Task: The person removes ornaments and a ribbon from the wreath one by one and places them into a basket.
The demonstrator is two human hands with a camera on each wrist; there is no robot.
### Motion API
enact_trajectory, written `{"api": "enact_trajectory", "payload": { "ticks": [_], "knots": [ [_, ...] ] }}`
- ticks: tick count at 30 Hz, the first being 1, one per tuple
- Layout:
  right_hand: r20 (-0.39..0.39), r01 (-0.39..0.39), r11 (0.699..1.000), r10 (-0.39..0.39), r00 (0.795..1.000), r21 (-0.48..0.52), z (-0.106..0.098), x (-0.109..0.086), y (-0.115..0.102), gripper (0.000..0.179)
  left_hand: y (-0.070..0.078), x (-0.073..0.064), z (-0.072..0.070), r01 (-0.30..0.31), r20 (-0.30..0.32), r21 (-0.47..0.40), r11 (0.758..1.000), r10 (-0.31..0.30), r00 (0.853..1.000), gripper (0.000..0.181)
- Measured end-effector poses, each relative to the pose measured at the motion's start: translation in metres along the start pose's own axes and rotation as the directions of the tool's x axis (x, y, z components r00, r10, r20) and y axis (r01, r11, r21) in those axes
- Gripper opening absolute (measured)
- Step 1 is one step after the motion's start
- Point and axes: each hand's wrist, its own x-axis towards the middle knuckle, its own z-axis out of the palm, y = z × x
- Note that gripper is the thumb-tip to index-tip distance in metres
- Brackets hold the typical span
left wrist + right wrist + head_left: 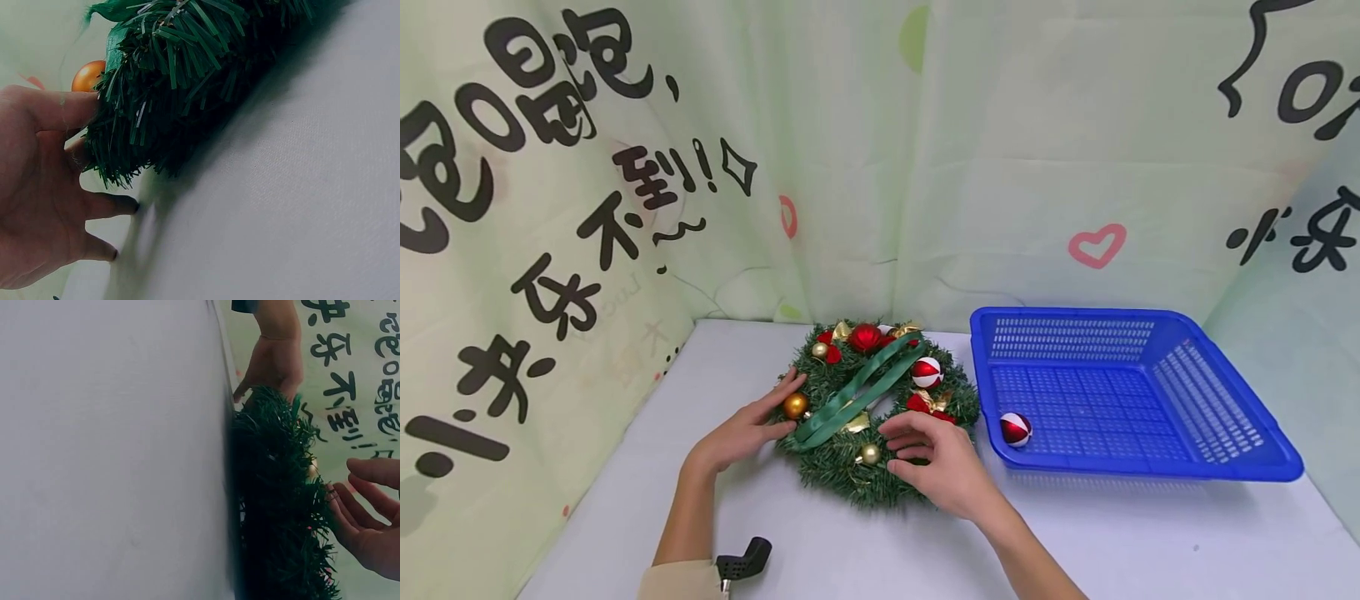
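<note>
A green Christmas wreath (880, 492) lies on the table, trimmed with red and gold bows, baubles and a loop of green ribbon (842, 408). My left hand (748, 429) rests against its left edge, beside a gold bauble (796, 406). In the left wrist view, thumb and a finger reach the tinsel while two other fingers spread straight near the table. My right hand (940, 467) hovers over the wreath's lower right part with fingers loosely bent and nothing visible in them. A small pale gold bauble (870, 454) sits just left of its fingertips.
On the right stands a blue plastic basket (1138, 467), with a red and white bauble (1016, 429) in its near left corner. A printed curtain (1000, 167) hangs behind and at both sides of the white table (835, 558).
</note>
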Motion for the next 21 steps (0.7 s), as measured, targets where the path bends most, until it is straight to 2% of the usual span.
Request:
{"api": "enact_trajectory", "payload": {
  "ticks": [9,21],
  "knots": [
    [-0.005,-0.037,0.997,0.037,0.999,-0.069,0.007,0.005,0.003,0.035,0.001,0.001,0.0,-0.004,-0.001,-0.004,1.0,0.004,1.0,0.072],
    [0.028,-0.059,0.987,0.064,0.998,-0.151,0.017,0.011,0.005,0.037,0.003,-0.001,0.0,0.0,-0.003,-0.007,1.0,0.0,1.0,0.073]
  ]
}}
